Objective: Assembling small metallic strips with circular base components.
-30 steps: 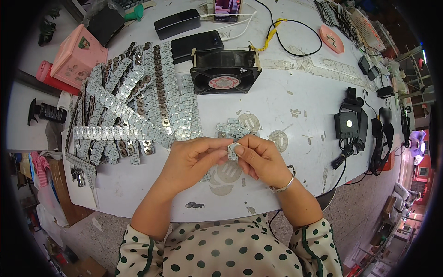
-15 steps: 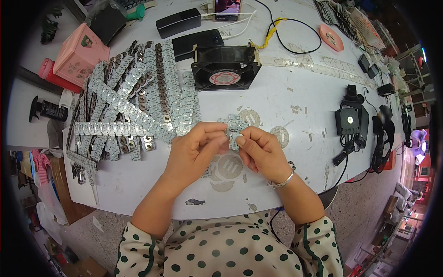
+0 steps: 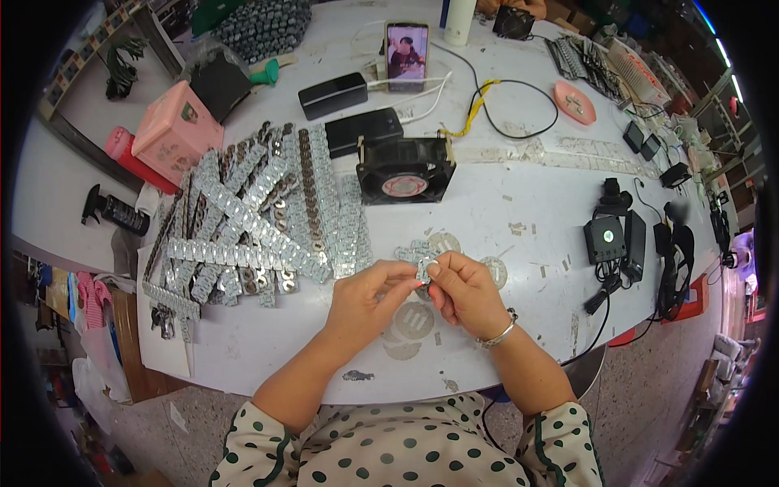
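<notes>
Between my hands, above the white table, is a short silvery strip of metal links (image 3: 422, 270). My right hand (image 3: 469, 296) pinches it between thumb and forefinger, the other fingers curled under. My left hand (image 3: 369, 299) is closed at its left side, thumb and forefinger meeting at the strip's edge; the fingertips partly hide it. More link pieces (image 3: 412, 251) show just beyond my fingers. To the left lies a big heap of linked metal strips (image 3: 235, 207), silver and brown, crossing one another. A black square fan (image 3: 404, 172) stands beyond my hands.
Behind the fan are two black boxes (image 3: 333, 96) and a propped phone (image 3: 407, 57). A pink bin (image 3: 178, 134) stands far left, a pink dish (image 3: 574, 103) far right. Black adapters with cables (image 3: 604, 240) lie on the right. Across the table, another person's hands (image 3: 519, 8) show.
The view has tilted up, so the table and its things sit lower in the picture. My hands stay together at the strip, and my left fingers have shifted slightly on it.
</notes>
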Available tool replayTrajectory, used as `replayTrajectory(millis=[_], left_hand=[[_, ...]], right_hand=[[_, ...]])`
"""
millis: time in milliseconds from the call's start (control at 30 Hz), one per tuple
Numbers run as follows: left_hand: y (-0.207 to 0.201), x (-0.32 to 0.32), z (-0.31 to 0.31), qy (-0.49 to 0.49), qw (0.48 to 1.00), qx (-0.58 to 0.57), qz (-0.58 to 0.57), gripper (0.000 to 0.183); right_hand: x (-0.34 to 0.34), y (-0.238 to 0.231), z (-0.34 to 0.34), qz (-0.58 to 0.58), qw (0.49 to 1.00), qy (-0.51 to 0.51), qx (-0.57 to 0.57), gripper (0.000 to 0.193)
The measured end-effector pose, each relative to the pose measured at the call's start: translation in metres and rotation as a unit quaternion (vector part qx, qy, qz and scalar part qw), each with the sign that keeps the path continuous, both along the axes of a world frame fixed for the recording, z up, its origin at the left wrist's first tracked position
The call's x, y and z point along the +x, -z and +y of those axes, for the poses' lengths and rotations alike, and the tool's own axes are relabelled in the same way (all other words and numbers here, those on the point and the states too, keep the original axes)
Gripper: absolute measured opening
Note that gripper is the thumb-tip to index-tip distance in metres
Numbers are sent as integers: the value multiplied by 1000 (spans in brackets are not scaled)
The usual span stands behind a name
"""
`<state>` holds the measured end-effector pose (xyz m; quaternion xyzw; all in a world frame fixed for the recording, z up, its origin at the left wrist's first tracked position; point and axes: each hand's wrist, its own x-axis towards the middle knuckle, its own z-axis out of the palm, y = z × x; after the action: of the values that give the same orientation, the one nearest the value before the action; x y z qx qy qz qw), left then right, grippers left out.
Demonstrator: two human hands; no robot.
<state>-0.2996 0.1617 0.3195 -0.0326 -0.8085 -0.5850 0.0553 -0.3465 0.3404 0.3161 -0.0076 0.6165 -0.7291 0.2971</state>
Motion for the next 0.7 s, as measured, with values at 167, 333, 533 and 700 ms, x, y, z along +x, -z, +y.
replayTrajectory(millis=[167, 333, 533, 700], left_hand=[[1, 2, 2, 7, 999, -44, 11, 18], [-3, -9, -18, -23, 963, -224, 145, 18], [-10, -4, -42, -79, 906, -399, 116, 28], [2, 10, -33, -65, 865, -492, 74, 37]], right_hand=[[-1, -3, 4, 6, 1000, 1, 28, 18], [-13, 2, 19, 252, 929, 10, 269, 20], [-22, 4, 27, 393, 832, 72, 384, 18], [-2, 7, -5, 555, 797, -63, 228, 13]])
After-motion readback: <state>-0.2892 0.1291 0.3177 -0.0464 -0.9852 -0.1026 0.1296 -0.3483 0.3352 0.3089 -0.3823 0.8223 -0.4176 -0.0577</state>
